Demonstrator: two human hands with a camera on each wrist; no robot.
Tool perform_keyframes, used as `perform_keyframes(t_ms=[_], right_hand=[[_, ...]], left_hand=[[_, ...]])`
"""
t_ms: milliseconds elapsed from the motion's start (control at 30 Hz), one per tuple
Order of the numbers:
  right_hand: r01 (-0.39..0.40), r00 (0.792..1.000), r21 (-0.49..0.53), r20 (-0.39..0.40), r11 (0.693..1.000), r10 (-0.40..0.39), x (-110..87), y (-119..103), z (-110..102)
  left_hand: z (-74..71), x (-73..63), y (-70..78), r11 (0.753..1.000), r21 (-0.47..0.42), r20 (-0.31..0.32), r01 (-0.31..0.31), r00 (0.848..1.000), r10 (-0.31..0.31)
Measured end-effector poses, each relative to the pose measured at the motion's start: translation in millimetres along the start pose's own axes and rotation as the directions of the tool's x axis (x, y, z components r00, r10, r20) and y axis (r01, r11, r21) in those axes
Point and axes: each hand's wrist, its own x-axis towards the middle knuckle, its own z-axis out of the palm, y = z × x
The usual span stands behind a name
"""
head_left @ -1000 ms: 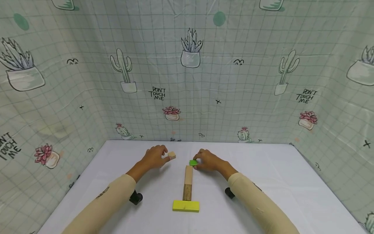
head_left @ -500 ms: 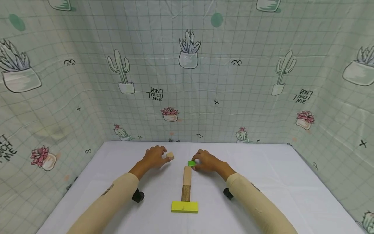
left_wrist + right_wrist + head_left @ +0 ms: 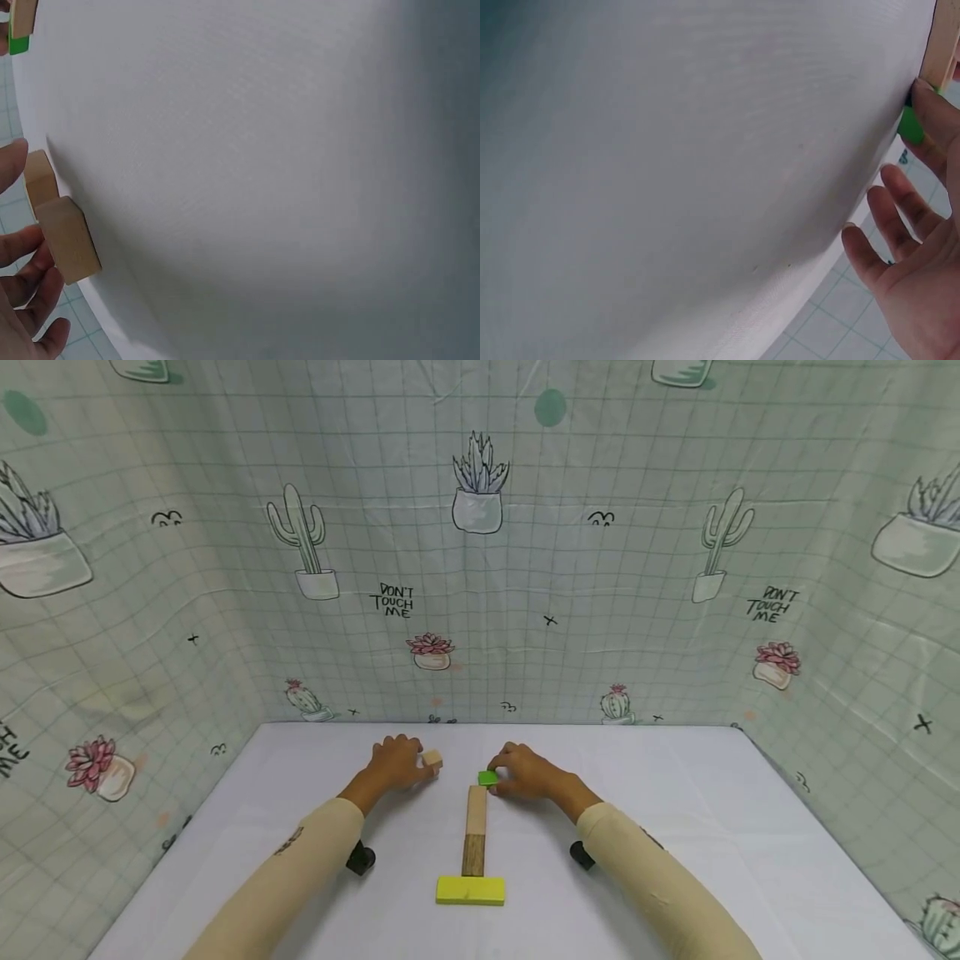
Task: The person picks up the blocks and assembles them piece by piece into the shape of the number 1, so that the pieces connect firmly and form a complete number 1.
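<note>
My left hand has thumb and index finger around a small light wooden block near the back of the white table. In the left wrist view two wooden pieces show by its fingertips, a larger wooden block overlapping a smaller piece. To the right, my right hand pinches a green block between thumb and index finger, its other fingers spread in the right wrist view. The green block sits at the far end of a light wooden block. Behind that come a dark wooden block and a crosswise yellow block.
The white table runs back to a hanging cloth printed with cacti, which also rises at both sides. Black wrist cameras hang below the left sleeve and the right sleeve.
My left hand has shifted slightly right, its thumb now against the small wooden block. The right hand stays at the green block. The head view has turned a little.
</note>
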Motion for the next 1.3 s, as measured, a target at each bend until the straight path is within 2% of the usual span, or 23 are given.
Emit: perform_keyframes(t_ms=[200,433,733,967,1300], right_hand=[[-0.017,1.0,-0.015,0.003,1.0,0.017,-0.9,-2.9,-0.4],[-0.001,1.0,-0.013,-0.011,1.0,0.001,-1.2,-4.9,-1.7],[-0.006,1.0,-0.035,-0.014,0.999,0.005,-1.6,-4.9,0.0],[-0.009,1.0,-0.02,-0.016,1.0,0.009,-2.6,-5.6,-0.4],[-0.028,1.0,-0.015,-0.009,0.999,0.028,-2.1,-4.0,0.7]], left_hand=[[0.9,1.5,1.7,1.0,-0.015,-0.003,0.0,1.0,0.0],[-3.5,0.3,5.7,1.0,-0.014,0.001,0.008,1.0,-0.008],[-0.5,2.8,4.9,1.0,-0.004,-0.013,-0.024,1.0,0.024],[4.2,6.7,3.1,0.999,-0.045,-0.01,0.002,1.0,-0.003],[2.7,6.9,4.2,0.997,-0.077,0.0,0.026,1.0,-0.026]])
